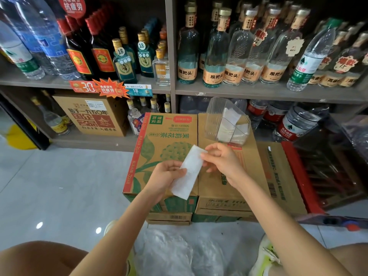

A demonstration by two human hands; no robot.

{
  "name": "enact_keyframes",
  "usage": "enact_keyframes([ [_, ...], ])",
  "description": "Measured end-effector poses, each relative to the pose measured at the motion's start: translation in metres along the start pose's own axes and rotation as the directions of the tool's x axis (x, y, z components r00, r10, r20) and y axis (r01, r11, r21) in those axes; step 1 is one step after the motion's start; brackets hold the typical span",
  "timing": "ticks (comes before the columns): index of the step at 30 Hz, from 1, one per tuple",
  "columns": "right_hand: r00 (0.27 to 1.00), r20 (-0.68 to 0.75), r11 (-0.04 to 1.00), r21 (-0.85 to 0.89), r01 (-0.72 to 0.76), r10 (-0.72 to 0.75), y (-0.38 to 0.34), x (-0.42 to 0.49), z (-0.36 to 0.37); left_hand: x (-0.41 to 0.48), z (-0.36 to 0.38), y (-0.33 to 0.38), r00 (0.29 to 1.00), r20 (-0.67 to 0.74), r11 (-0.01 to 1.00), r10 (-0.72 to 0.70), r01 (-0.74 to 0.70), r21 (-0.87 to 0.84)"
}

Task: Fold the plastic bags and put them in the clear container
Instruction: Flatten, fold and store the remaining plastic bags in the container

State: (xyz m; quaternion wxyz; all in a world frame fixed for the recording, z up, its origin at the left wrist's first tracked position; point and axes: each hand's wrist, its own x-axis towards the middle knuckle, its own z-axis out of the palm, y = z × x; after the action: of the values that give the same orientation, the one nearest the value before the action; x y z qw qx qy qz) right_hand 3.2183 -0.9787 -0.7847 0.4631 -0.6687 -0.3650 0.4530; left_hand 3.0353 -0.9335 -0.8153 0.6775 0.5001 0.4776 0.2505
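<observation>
A white plastic bag (188, 172), folded into a long narrow strip, slants above the cardboard boxes. My left hand (166, 177) grips its lower part with thumb and fingers. My right hand (221, 159) pinches the strip's upper end. The clear container (214, 120) stands on the far part of the right box, tilted, with a few folded white bags inside. A heap of loose translucent plastic bags (179, 253) lies on the floor between my knees.
Two cardboard boxes (159, 144) stand side by side on further boxes in front of me. Behind them are shelves (258, 92) of glass and plastic bottles. A red crate (304, 176) stands to the right. Grey tiled floor (59, 186) lies to the left.
</observation>
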Motion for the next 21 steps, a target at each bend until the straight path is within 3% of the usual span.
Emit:
enact_keyframes([
  [4,0.982,0.051,0.971,0.147,-0.189,0.184,0.015,-0.014,0.021,0.0,0.008,-0.003,0.998,-0.064,0.999,-0.009,0.006,-0.044],
  [7,0.98,-0.024,0.958,0.216,-0.187,0.197,0.023,-0.019,0.034,-0.001,0.011,-0.006,0.994,-0.107,0.997,-0.033,0.026,-0.072],
  [14,0.988,-0.079,0.991,-0.022,0.131,-0.133,0.024,-0.023,0.03,-0.004,0.006,0.007,0.984,0.001,0.953,-0.18,0.174,-0.247],
  [18,0.922,0.041,0.886,-0.262,0.383,-0.386,0.028,-0.023,0.018,-0.003,0.003,0.018,0.973,0.039,0.924,-0.226,0.227,-0.308],
  [21,0.881,0.122,0.817,-0.332,0.47,-0.457,0.031,-0.022,0.011,-0.004,0.002,0.023,0.985,0.069,0.951,-0.16,0.173,-0.257],
])
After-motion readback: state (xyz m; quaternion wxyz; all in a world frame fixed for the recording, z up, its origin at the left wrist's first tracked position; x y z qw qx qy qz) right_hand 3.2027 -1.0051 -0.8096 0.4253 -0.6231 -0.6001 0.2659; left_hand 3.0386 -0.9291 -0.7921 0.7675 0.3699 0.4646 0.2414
